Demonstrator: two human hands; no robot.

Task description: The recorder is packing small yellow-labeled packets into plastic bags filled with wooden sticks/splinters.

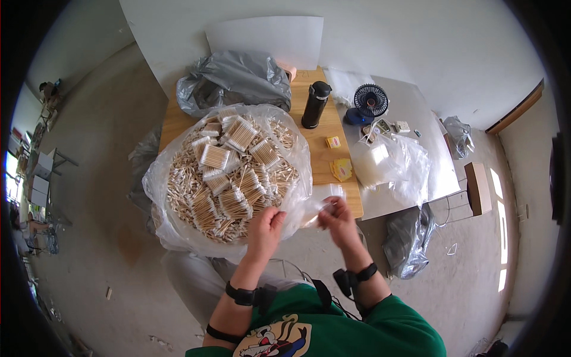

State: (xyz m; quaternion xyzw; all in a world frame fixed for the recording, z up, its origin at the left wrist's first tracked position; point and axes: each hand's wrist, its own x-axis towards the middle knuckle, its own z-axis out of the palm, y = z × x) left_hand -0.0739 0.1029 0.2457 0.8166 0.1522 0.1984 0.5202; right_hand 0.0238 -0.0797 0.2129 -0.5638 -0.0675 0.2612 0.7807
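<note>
A large clear plastic sack sits open on the wooden table, heaped with loose cotton swabs and several bundled stacks of cotton swabs. At its near right edge my left hand is closed, thumb against fingers; whether it grips anything is hidden. To the right, my right hand is pinched on a thin clear plastic bag, which stretches into the gap between my hands. Beyond my right hand, yellow cards and a small yellow stack lie on the wood.
A black bottle stands behind the yellow stack. Grey plastic sheeting is bunched at the back. On the metal table to the right are a fan and clear plastic bags. A grey bag and cardboard box are farther right.
</note>
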